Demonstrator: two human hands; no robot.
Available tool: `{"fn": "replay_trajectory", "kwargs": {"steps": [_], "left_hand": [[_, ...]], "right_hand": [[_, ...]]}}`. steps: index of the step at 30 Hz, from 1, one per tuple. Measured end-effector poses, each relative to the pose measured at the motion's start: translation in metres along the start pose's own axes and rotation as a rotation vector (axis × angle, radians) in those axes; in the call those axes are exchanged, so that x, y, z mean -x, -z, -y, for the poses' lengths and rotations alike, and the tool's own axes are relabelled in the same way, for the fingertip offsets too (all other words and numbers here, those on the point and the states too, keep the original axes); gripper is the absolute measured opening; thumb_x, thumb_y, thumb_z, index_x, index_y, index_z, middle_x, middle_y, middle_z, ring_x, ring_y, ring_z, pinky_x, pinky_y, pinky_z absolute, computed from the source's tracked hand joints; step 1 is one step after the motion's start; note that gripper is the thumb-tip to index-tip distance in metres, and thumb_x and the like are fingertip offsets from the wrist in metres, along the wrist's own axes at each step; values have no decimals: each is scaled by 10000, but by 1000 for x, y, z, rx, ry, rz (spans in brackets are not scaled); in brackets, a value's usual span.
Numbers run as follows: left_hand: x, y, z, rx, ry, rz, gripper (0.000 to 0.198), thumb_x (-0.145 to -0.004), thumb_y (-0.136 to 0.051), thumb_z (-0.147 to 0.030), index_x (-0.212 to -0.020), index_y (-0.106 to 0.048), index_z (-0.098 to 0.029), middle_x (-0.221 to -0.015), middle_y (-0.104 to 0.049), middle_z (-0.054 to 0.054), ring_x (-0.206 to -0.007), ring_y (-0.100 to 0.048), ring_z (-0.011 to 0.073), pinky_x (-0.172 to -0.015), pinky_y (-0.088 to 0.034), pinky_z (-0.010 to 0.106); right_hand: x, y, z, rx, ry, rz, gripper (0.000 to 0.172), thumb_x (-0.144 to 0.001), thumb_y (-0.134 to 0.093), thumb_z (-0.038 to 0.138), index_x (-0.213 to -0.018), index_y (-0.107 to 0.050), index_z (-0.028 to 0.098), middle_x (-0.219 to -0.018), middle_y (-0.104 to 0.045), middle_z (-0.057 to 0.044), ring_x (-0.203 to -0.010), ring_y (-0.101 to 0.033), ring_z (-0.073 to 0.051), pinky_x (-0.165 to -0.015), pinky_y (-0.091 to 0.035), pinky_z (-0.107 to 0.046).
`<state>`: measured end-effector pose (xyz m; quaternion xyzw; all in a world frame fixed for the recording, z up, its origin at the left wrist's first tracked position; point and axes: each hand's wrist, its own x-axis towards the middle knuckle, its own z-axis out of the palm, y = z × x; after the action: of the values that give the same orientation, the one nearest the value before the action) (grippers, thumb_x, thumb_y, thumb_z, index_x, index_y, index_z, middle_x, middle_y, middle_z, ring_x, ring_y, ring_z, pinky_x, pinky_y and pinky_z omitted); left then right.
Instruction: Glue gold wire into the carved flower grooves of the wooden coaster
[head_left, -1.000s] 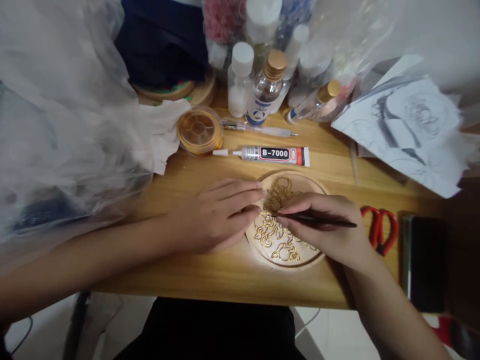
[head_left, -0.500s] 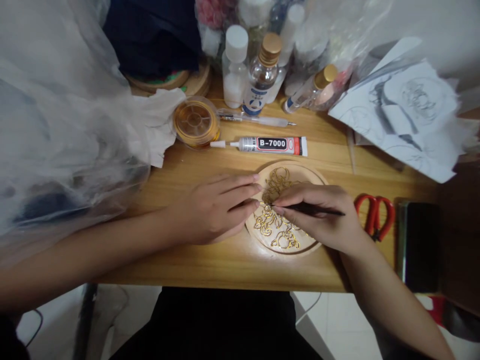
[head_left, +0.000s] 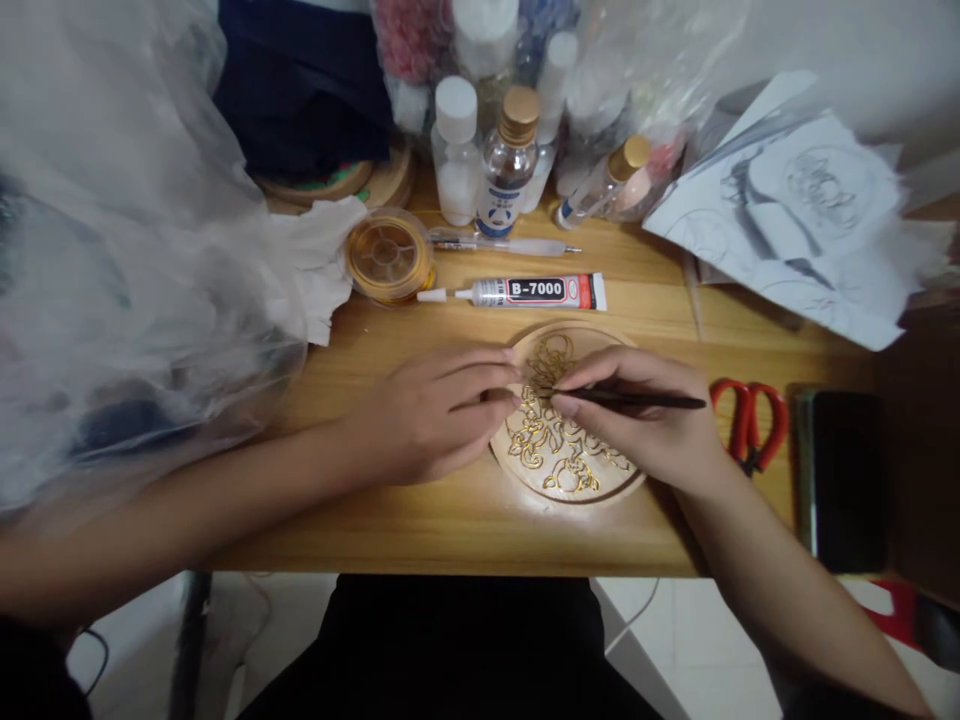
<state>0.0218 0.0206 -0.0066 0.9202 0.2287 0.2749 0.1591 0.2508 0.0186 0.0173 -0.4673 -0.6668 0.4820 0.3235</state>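
On the desk lies a round wooden plate (head_left: 621, 490) with a raised rim, and gold wire outlines in floral curls (head_left: 571, 474) cover much of its face. My left hand (head_left: 439, 412) rests at the plate's left side, fingers stretched out and their tips over the rim. Pinched in my right hand (head_left: 645, 415) are slim dark tweezers (head_left: 637, 399), held nearly level. Their tip points left to the wire pattern near the plate's middle, close to my left fingertips. Whether the tip grips a piece of wire is too small to tell. My right hand hides the plate's right part.
Behind the plate lie a B-7000 glue tube (head_left: 538, 291), a pen (head_left: 517, 245) and a spool of gold wire (head_left: 388, 255). Several bottles (head_left: 510, 165) stand farther back. To the right are red-handled pliers (head_left: 748, 425), a phone (head_left: 844, 480) and printed sheets (head_left: 795, 220). Plastic bags (head_left: 127, 250) bulge at left.
My right hand has shifted slightly up, and the tweezers' tip has moved a little up and right. My left hand stays at the plate's rim. The camera view has shifted slightly.
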Motion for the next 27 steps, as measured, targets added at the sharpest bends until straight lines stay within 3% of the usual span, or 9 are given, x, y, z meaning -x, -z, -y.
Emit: {"fn": "replay_trajectory", "kwargs": {"steps": [4,13,19,27], "left_hand": [[1,0,0,90,74,-56,115,-859,-523,-117,-928,-613,-100,-1065,-642,117,-1117,-579,220,-931,-531,373],[1,0,0,73,9,-61,130,-818,-553,-96,-924,-617,-135,-1057,-655,104,-1143,-568,236,-937,-528,385],[0,3,0,39,-20,-23,146,-824,-546,-106,-951,-616,-126,-1054,-654,116,-1135,-570,255,-922,-529,410],[5,-1,3,44,-30,-23,135,-810,-562,-115,-929,-627,-114,-1031,-650,110,-1156,-547,267,-943,-513,422]], "right_hand": [[2,2,0,-98,-60,-76,112,-752,-687,161,-845,-635,194,-754,-658,6,-653,-622,-81,-585,-522,-195],[3,1,-3,-151,-58,154,157,-741,-694,180,-889,-644,160,-806,-688,-23,-710,-656,-103,-647,-551,-221],[1,0,-1,15,0,105,81,-741,-702,206,-782,-678,141,-697,-663,-19,-588,-588,-81,-511,-471,-196],[2,1,-3,78,25,122,78,-745,-705,211,-782,-694,144,-709,-681,-28,-603,-600,-95,-508,-468,-211]]}}
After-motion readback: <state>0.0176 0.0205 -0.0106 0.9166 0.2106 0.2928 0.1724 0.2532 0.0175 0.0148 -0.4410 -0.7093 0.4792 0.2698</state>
